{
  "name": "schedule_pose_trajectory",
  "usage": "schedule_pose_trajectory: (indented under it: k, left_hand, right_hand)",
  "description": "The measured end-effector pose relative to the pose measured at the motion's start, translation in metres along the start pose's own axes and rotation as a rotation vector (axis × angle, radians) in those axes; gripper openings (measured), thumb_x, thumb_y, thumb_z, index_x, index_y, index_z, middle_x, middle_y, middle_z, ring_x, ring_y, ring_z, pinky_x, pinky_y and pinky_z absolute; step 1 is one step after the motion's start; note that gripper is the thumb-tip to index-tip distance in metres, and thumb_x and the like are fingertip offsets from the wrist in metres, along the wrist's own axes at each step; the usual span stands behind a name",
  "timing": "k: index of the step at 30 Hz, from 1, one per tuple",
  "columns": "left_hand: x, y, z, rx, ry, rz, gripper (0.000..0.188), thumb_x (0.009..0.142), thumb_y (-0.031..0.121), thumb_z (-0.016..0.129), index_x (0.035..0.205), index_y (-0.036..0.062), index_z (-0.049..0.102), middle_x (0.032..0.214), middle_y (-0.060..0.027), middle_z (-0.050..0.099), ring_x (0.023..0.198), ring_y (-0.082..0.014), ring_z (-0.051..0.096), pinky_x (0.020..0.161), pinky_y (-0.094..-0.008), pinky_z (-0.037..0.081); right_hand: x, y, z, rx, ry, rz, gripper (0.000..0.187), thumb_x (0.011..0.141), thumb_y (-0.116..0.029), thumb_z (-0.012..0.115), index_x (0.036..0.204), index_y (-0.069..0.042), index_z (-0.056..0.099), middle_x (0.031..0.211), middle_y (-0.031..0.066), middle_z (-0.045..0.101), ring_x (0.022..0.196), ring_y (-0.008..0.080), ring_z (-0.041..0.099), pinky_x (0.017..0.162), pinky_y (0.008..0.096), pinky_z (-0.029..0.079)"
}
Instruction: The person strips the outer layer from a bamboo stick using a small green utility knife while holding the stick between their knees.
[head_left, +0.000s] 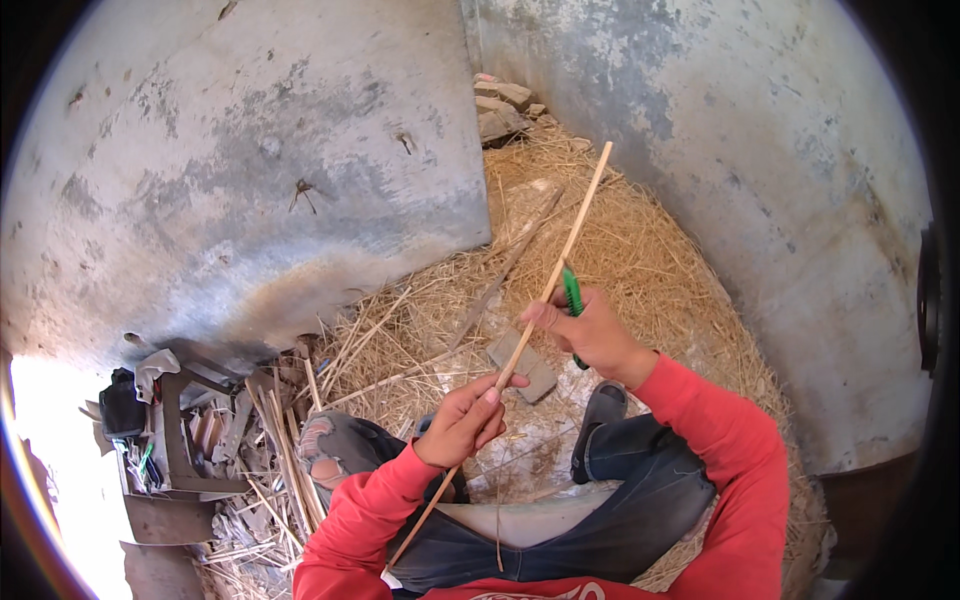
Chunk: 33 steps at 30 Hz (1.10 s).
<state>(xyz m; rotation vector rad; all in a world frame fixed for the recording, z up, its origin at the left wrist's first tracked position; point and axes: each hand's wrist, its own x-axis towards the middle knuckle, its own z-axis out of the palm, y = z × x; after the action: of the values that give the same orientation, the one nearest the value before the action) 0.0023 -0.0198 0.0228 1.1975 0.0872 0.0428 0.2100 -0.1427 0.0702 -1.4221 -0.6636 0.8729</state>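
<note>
A long, thin, pale wooden strip (pixel 583 213) slants across my lap, its far end up over the straw and its near end down by my left thigh. My left hand (pixel 463 421) is closed around its lower part, thumb on top. Higher up, my right hand (pixel 592 330) is closed on a green-handled cutter knife (pixel 572 292), with thumb and fingers also against the strip. The blade is too small or hidden to make out. A thin shaving (pixel 499 520) hangs down between my legs.
Straw and shavings (pixel 640 260) cover the floor. Beyond my hands lie a flat grey block (pixel 533 372) and a darker stick (pixel 515 255). Several loose sticks (pixel 283 455) and a cluttered wooden frame (pixel 185 435) stand at left. Worn walls (pixel 330 130) rise around; broken bricks (pixel 500 108) sit in the gap.
</note>
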Motion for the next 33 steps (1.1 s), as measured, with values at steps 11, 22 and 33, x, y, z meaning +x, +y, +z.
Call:
schedule_pose_trajectory:
  k: [11, 22, 33]
  left_hand:
    - [-0.006, -0.004, 0.001, 0.155, 0.07, 0.048, 0.049, 0.108, 0.016, 0.043, 0.154, 0.0026, 0.033, 0.061, 0.0063, 0.04, 0.05, -0.0031, 0.038, 0.05, -0.0197, 0.034]
    - [-0.004, -0.009, -0.007, 0.041, 0.188, 0.085, 0.047, 0.107, 0.01, 0.045, 0.152, 0.0023, 0.037, 0.063, 0.0051, 0.041, 0.049, -0.0029, 0.035, 0.048, -0.0221, 0.033]
    - [-0.012, 0.003, -0.01, -0.192, 0.107, -0.019, 0.045, 0.109, 0.017, 0.04, 0.153, 0.0044, 0.036, 0.055, 0.0052, 0.031, 0.045, -0.0046, 0.027, 0.046, -0.0228, 0.027]
  right_hand:
    - [0.012, -0.017, -0.038, -0.548, 0.31, -0.409, 0.041, 0.096, -0.044, 0.064, 0.098, -0.004, 0.072, 0.057, 0.0019, 0.051, 0.048, 0.0133, 0.046, 0.047, 0.0307, 0.037]
    - [-0.025, 0.001, 0.025, -1.063, 0.018, -0.277, 0.048, 0.098, -0.047, 0.053, 0.107, -0.003, 0.068, 0.06, 0.0219, 0.059, 0.057, 0.0408, 0.063, 0.055, 0.0494, 0.048]
    - [-0.011, -0.002, 0.02, -1.069, -0.005, -0.298, 0.053, 0.102, -0.05, 0.045, 0.117, -0.004, 0.067, 0.066, 0.0214, 0.063, 0.062, 0.039, 0.065, 0.058, 0.0486, 0.052]
